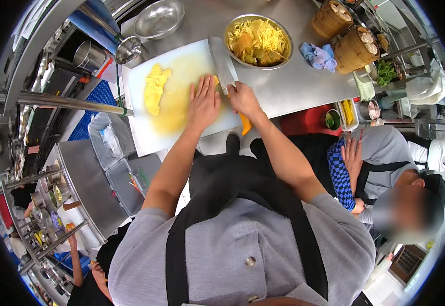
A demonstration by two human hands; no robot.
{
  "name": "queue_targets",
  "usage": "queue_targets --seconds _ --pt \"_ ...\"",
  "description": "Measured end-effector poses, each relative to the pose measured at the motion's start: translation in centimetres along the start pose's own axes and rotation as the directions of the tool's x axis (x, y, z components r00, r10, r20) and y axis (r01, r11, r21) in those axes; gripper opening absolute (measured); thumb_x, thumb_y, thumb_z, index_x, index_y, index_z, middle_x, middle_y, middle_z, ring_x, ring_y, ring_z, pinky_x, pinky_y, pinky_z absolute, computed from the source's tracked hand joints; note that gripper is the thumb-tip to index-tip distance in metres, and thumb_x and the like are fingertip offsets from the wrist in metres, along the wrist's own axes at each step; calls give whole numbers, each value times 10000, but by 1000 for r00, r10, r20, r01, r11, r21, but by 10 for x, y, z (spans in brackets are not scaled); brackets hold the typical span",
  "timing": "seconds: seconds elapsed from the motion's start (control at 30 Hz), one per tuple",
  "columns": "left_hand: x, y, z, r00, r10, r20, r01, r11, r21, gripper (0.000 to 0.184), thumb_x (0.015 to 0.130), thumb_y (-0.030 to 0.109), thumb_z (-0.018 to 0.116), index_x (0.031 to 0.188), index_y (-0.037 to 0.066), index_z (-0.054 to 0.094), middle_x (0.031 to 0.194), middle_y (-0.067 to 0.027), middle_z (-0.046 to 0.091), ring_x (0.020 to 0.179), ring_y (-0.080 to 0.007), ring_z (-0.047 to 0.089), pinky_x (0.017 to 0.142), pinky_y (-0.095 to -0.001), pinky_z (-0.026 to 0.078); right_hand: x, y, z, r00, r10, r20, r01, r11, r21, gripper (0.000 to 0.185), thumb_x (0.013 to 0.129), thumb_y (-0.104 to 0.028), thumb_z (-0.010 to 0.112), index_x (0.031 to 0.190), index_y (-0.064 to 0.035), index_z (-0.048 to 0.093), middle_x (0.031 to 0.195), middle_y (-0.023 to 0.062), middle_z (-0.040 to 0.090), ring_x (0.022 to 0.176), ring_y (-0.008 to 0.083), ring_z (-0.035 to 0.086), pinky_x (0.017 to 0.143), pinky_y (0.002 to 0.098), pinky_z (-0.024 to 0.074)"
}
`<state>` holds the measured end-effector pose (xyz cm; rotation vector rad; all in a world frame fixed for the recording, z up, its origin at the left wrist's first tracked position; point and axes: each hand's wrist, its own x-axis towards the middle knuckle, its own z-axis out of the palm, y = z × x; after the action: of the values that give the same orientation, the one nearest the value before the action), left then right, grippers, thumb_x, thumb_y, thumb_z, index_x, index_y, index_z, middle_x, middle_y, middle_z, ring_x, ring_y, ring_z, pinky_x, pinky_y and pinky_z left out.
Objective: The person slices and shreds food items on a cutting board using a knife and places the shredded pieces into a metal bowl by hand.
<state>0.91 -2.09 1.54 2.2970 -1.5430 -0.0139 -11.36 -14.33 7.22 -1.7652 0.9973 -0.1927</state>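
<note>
On the white cutting board (135,130), my left hand (204,103) lies flat with fingers stretched, a small yellow piece showing by its fingertips. My right hand (244,100) is wrapped round the orange handle of a large knife (223,62). The blade points away from me over the board's right edge, just right of my left hand. A flat yellow piece of food (156,87) rests on the board's left part. Beyond the knife, a metal bowl (229,48) holds yellow shredded strips and larger yellow-brown pieces.
An empty metal bowl (159,19) and a metal container (131,52) stand at the back left. Bamboo steamers (354,51) and a bluish cloth (318,56) are at the right. A co-worker (380,173) with crossed arms stands to my right. Grey bins (111,140) are at left.
</note>
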Motion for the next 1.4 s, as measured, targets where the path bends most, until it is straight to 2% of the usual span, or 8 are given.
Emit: queue_targets --seconds 0.07,0.47,0.67,0.73,1.0,1.17,1.27,1.4 --pt "1 0 -2 1000 28 0 -28 999 19 619 1098 320 367 1638 27 294 1690 -138 346 1575 -298 295 1293 -538 135 2 2 2 1000 -3 5 3 1000 -11 412 1071 -268 520 1003 128 609 684 284 672 491 348 682 527 455 563" --pt "1 -2 7 999 35 20 -36 996 86 621 1100 337 349 1641 36 302 1701 -121 335 1580 -296 286 1286 -557 141 5 1 2 1000 18 7 -18 999 -41 420 1076 -282 527 964 115 609 685 246 667 485 300 667 500 432 538" --pt "1 0 2 999 31 32 -34 995 91 624 1100 340 355 1639 31 303 1703 -122 329 1582 -291 284 1287 -557 139 6 2 3 1000 4 -8 -4 1000 -25 427 1071 -287 533 959 118 610 682 245 665 483 308 664 508 434 535" --pt "1 0 2 999 33 32 -36 995 95 625 1100 341 353 1638 29 304 1703 -122 329 1583 -290 282 1287 -556 139 6 -2 -1 999 32 35 -29 997 -70 443 1071 -286 496 1050 134 635 720 279 691 533 349 700 594 463 586" --pt "1 0 3 996 28 87 -37 994 104 635 1103 349 330 1648 28 275 1720 -114 292 1598 -275 243 1293 -548 118 -5 3 1 999 20 45 -14 993 -121 438 1066 -296 490 1027 110 651 687 272 685 520 354 694 604 470 591" --pt "0 0 5 997 9 81 -18 994 112 644 1099 364 320 1644 22 293 1715 -119 303 1601 -270 238 1298 -552 103 -32 6 -4 995 52 83 -41 991 -127 436 1063 -296 491 1031 107 654 703 282 688 516 359 691 619 476 588" --pt "-1 -2 6 999 25 46 -29 995 94 638 1097 359 321 1634 16 318 1710 -126 312 1598 -274 246 1297 -554 108 -51 12 -6 997 3 74 9 987 -160 439 1068 -294 484 1013 109 649 713 290 687 524 365 694 629 481 584" --pt "-2 -4 9 999 35 30 -38 995 94 634 1096 359 323 1625 11 340 1703 -133 325 1593 -279 260 1296 -555 114 -76 16 -11 989 72 131 -55 990 -130 439 1077 -288 479 984 110 638 713 300 679 543 373 698 634 495 575"
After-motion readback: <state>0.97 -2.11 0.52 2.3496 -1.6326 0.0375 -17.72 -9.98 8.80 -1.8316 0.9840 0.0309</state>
